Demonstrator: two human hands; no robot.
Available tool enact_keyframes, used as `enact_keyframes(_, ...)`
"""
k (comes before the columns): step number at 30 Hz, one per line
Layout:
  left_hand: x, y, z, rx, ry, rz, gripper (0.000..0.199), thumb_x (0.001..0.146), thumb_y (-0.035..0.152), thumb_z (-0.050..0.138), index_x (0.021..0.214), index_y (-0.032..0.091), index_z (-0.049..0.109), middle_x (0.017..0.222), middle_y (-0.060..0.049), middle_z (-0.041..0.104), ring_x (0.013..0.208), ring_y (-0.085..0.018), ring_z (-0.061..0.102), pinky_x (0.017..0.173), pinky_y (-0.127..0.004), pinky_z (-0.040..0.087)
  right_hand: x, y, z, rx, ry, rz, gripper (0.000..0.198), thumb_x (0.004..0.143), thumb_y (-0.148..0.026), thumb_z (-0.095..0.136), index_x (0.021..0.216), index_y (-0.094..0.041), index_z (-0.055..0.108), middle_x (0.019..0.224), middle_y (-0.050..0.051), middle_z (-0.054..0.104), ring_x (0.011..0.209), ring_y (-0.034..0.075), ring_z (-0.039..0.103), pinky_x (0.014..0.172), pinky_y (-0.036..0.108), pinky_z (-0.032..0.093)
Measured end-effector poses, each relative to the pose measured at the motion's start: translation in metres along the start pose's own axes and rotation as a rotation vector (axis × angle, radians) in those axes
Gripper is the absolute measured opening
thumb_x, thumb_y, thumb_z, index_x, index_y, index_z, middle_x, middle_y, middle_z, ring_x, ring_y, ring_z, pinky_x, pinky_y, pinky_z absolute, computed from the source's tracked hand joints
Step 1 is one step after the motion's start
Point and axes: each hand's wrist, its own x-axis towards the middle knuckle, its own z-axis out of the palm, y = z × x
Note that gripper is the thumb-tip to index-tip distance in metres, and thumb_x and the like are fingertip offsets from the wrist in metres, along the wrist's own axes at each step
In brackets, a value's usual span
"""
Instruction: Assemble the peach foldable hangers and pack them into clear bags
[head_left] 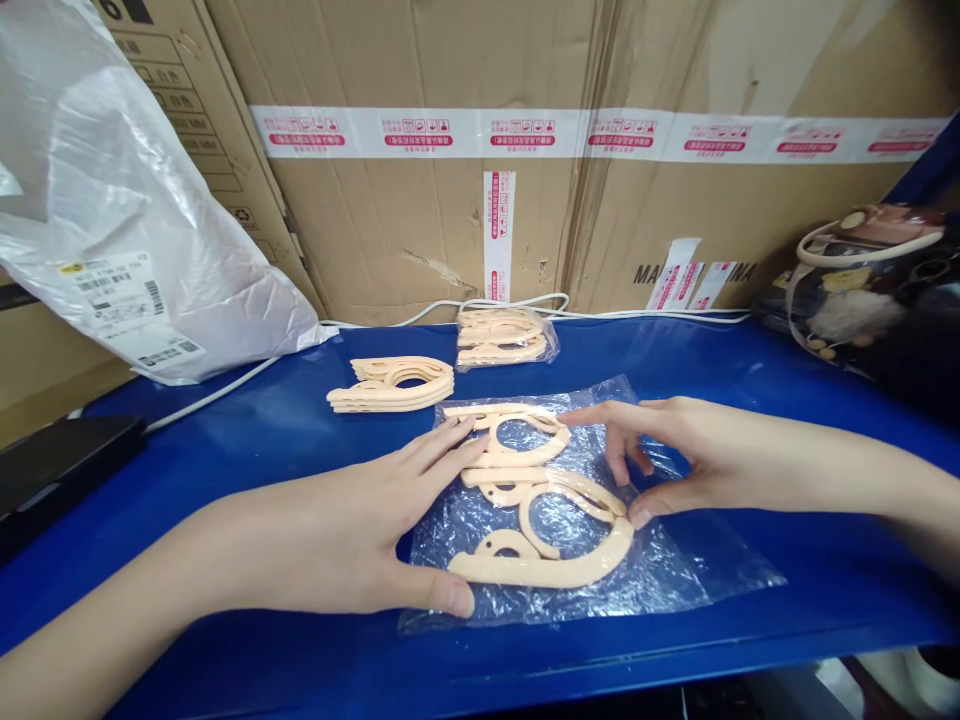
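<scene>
Beige folding clothes hangers, a larger one (577,572) at the front and more folded hangers (517,460) behind it, lie flat with a clear plastic bag (675,580). Glare on the film suggests they are inside it, though I cannot tell for every piece. My left hand (360,530) rests along their left side, fingers stretched out over the hanger ends and thumb on the bag's near left part. At the right side, my right hand (675,450) touches the hangers with index fingertip and thumb, which are wide apart; its other fingers curl loosely.
Behind the bag lie a stack of folded hangers (394,385) and a bagged bundle of hangers (504,337) on the blue shelf (300,660). A white cable (217,393) runs along the back. Cardboard boxes (420,230), a white parcel bag (165,240) and a transparent bag (855,290) surround the space.
</scene>
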Motion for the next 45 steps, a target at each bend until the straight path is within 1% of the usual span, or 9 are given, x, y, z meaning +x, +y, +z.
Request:
enact_keyframes(10, 0.0, 0.001, 0.001, 0.022, 0.028, 0.029, 0.1, 0.073, 0.072, 0.057, 0.151, 0.03, 0.011, 0.157, -0.007, 0.019, 0.14, -0.034, 0.024, 0.108, -0.046, 0.037, 0.008, -0.003, 0.012, -0.072, 0.066, -0.023, 0.067, 0.085, -0.052, 0.06, 0.144, -0.031, 0.035, 0.084, -0.003, 0.066, 0.069, 0.015, 0.063, 0.06, 0.025, 0.044)
enact_keyframes(13, -0.001, 0.003, -0.001, 0.063, 0.084, 0.055, 0.09, 0.077, 0.069, 0.056, 0.15, 0.035, 0.017, 0.157, -0.004, 0.02, 0.14, -0.035, 0.027, 0.105, -0.047, 0.04, 0.006, -0.002, 0.009, -0.15, 0.081, 0.011, 0.064, 0.086, -0.05, 0.059, 0.142, -0.029, 0.037, 0.079, -0.003, 0.067, 0.063, 0.014, 0.061, 0.055, 0.025, 0.042)
enact_keyframes(16, 0.0, 0.008, -0.007, 0.111, 0.206, 0.095, 0.076, 0.083, 0.064, 0.052, 0.148, 0.039, 0.022, 0.158, 0.001, 0.018, 0.141, -0.032, 0.027, 0.108, -0.047, 0.038, 0.004, 0.002, 0.006, -0.246, 0.126, 0.041, 0.059, 0.087, -0.044, 0.058, 0.141, -0.028, 0.039, 0.071, -0.004, 0.067, 0.058, 0.015, 0.061, 0.052, 0.024, 0.04)
enact_keyframes(18, 0.002, 0.009, -0.014, 0.109, 0.353, 0.122, 0.066, 0.087, 0.06, 0.05, 0.146, 0.039, 0.029, 0.155, 0.003, 0.028, 0.14, -0.029, 0.031, 0.11, -0.045, 0.036, 0.003, 0.006, 0.004, -0.306, 0.17, 0.049, 0.055, 0.089, -0.039, 0.056, 0.14, -0.028, 0.039, 0.067, -0.004, 0.067, 0.056, 0.015, 0.061, 0.052, 0.023, 0.039)
enact_keyframes(22, 0.011, -0.013, -0.028, 0.179, 0.599, 0.077, 0.057, 0.09, 0.055, 0.047, 0.14, 0.029, 0.041, 0.147, -0.004, 0.041, 0.134, -0.029, 0.039, 0.111, -0.046, 0.034, 0.003, 0.013, 0.001, -0.343, 0.232, 0.054, 0.049, 0.092, -0.033, 0.052, 0.138, -0.028, 0.04, 0.064, -0.006, 0.066, 0.055, 0.014, 0.06, 0.052, 0.022, 0.037)
enact_keyframes(27, 0.02, -0.071, -0.04, 0.12, 0.512, -0.059, 0.089, 0.075, 0.067, 0.059, 0.146, 0.021, 0.033, 0.151, -0.011, 0.036, 0.136, -0.034, 0.036, 0.112, -0.047, 0.031, 0.006, 0.02, -0.003, -0.348, 0.284, 0.07, 0.047, 0.091, -0.038, 0.053, 0.135, -0.026, 0.043, 0.068, -0.005, 0.067, 0.057, 0.014, 0.06, 0.054, 0.023, 0.037)
enact_keyframes(33, 0.022, -0.105, -0.044, -0.005, 0.328, -0.236, 0.096, 0.066, 0.068, 0.065, 0.144, 0.019, 0.037, 0.143, -0.015, 0.046, 0.124, -0.036, 0.05, 0.105, -0.047, 0.039, 0.009, 0.024, -0.004, -0.357, 0.303, 0.071, 0.05, 0.091, -0.049, 0.05, 0.134, -0.024, 0.044, 0.073, -0.001, 0.066, 0.06, 0.016, 0.059, 0.055, 0.025, 0.037)
enact_keyframes(39, 0.024, -0.094, -0.045, 0.043, 0.494, -0.066, 0.071, 0.071, 0.063, 0.064, 0.13, 0.024, 0.053, 0.13, -0.01, 0.056, 0.118, -0.033, 0.054, 0.101, -0.047, 0.043, 0.01, 0.019, -0.004, -0.329, 0.338, 0.073, 0.049, 0.092, -0.05, 0.048, 0.133, -0.024, 0.045, 0.074, -0.001, 0.065, 0.061, 0.016, 0.058, 0.057, 0.026, 0.039)
enact_keyframes(45, 0.026, -0.044, -0.036, 0.024, 0.624, 0.111, 0.066, 0.075, 0.057, 0.066, 0.129, 0.025, 0.049, 0.122, -0.008, 0.053, 0.112, -0.029, 0.054, 0.099, -0.045, 0.045, 0.012, 0.0, 0.006, -0.121, 0.479, 0.024, 0.044, 0.09, -0.048, 0.053, 0.126, -0.023, 0.052, 0.085, 0.002, 0.066, 0.07, 0.016, 0.058, 0.062, 0.027, 0.043)
